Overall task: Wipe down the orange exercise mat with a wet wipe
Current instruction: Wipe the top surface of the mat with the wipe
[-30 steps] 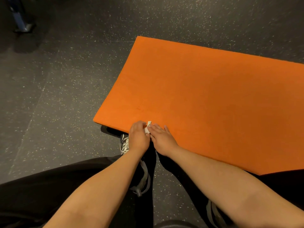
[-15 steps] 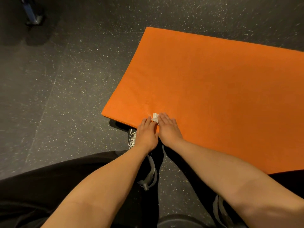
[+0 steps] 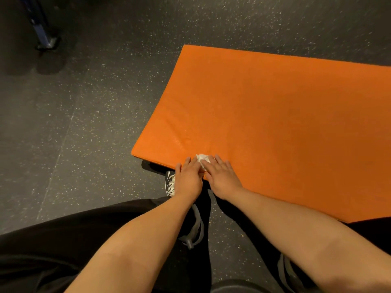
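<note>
Head view, looking down past my knees. Orange exercise mat lies flat on the dark speckled floor, running off frame to the right. Wet wipe sits bunched and white on the mat's near edge, a little in from the near-left corner.

Left hand and right hand are side by side, thumbs nearly touching. Fingers of both lie fairly straight, and the tips press the wipe down rather than closing round it. The heel of the left hand hangs off the mat edge, above my shoe.

Change over the last second: the left hand was curled over the wipe with the right, as if pinching it. Both have since flattened, and more of the wipe shows ahead of the fingertips. The wipe sits about as far from the corner as it did (the mat's slide across the frame is my head moving, I think).

Reading: I was getting the wipe set under the fingers, not stroking. Apart from a faint sheen near this edge, the mat looks dry, so nearly all the wiping is still to do. The likely next move is a push away from me, or along the edge.

Also there: my black trousers, grey drawstring, a blue metal leg top left.
</note>
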`<state>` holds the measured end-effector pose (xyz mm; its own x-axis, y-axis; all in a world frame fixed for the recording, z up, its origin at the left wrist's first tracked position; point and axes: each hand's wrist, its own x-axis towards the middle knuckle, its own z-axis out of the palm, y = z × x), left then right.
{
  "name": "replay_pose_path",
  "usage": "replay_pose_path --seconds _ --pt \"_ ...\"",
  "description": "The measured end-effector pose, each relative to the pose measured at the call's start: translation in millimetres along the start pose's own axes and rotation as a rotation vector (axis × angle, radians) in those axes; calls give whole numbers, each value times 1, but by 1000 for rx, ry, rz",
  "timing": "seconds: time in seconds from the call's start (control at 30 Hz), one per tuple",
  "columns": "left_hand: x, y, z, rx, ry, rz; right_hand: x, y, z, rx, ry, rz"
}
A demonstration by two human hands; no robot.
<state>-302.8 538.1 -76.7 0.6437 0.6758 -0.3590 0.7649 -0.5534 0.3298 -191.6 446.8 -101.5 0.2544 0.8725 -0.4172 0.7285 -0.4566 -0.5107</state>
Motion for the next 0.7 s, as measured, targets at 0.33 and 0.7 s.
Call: replay_pose_path --seconds 0.33,0.7 --pt "-5 6 -10 -94 80 -55 3 0 -23 122 60 275" --pt "-33 20 8 -73 139 -67 -22 -9 -8 25 -19 18"
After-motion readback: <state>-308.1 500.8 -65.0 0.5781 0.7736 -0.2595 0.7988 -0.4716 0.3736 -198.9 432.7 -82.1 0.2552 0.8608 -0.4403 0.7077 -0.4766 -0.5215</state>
